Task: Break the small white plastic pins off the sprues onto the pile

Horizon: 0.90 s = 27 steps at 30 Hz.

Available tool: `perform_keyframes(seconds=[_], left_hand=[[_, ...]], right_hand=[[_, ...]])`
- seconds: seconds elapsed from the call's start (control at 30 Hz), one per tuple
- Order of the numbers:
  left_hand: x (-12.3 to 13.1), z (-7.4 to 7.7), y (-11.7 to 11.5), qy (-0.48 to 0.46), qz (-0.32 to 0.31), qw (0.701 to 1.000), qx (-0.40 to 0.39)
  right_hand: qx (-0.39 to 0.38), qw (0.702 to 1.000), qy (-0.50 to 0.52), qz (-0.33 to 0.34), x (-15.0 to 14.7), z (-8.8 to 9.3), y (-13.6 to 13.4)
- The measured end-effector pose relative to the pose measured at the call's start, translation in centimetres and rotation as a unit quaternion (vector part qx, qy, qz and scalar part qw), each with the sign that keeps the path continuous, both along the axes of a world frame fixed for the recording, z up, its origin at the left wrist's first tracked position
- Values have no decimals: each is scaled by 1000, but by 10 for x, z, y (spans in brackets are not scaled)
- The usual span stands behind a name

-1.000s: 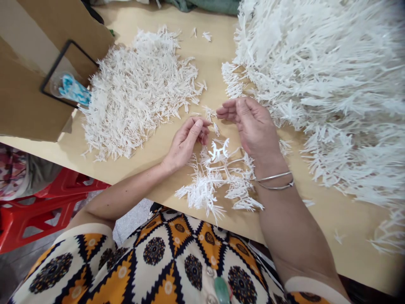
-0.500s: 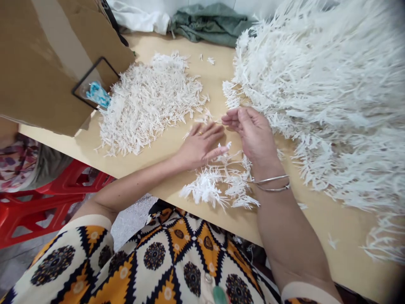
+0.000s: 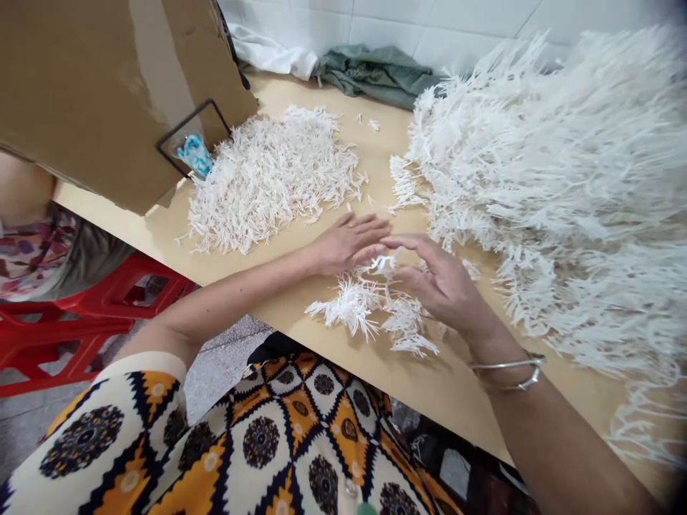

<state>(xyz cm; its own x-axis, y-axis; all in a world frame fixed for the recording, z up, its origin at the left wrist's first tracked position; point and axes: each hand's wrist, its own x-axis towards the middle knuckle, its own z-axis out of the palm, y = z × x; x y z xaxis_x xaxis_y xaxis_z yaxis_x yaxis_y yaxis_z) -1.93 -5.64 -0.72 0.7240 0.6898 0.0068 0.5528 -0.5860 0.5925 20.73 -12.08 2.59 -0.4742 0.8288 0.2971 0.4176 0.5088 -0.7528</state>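
My left hand (image 3: 351,243) lies palm down near the middle of the table, its fingers stretched out to the right. Facing it, my right hand (image 3: 443,286) curves over the table with thumb and index finger apart, the index fingertip close to the left fingers. I see nothing gripped in either hand. Below and between them lies a small cluster of white branching sprigs (image 3: 348,307), partly covered by the hands. A flat heap of short white sprigs (image 3: 279,179) spreads to the left. On the right rises a much larger pile of long white sprigs (image 3: 547,164).
A cardboard box (image 3: 96,93) stands at the left, with a black wire frame (image 3: 187,121) and a blue-and-white item (image 3: 196,155) against it. Green cloth (image 3: 376,75) and white cloth (image 3: 273,54) lie along the tiled wall. Red stools (image 3: 118,290) and another person's arm (image 3: 21,189) are at far left.
My right hand has come down and toward me, turning from fingers together to thumb and index apart above the small cluster. My left hand stays flat. The camera view has shifted slightly.
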Motion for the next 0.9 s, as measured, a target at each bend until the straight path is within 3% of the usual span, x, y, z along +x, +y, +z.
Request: perform_keyframes(seconds=[0.1, 0.2, 0.27, 0.43, 0.53, 0.77, 0.9], left_hand=[[-7, -2, 26, -91, 61, 993, -50], [-15, -6, 39, -248, 137, 956, -75], [-19, -8, 37, -288, 123, 948, -57], [-21, -8, 29, -175, -41, 984, -6], [-19, -5, 28, -105, -91, 990, 12], [-14, -6, 23, -102, -52, 993, 31], [-5, -2, 17, -155, -23, 987, 29]], right_hand=[[-6, 1000, -16, 3, 1, -25, -8], [22, 1000, 2, -10, 2, -41, -12], [29, 999, 24, -18, 5, -44, -14], [11, 997, 36, -64, 14, -45, -17], [3, 990, 84, -112, 17, -47, -15], [-40, 973, 152, -168, 16, -51, -14], [-43, 969, 175, -167, 13, -52, -15]])
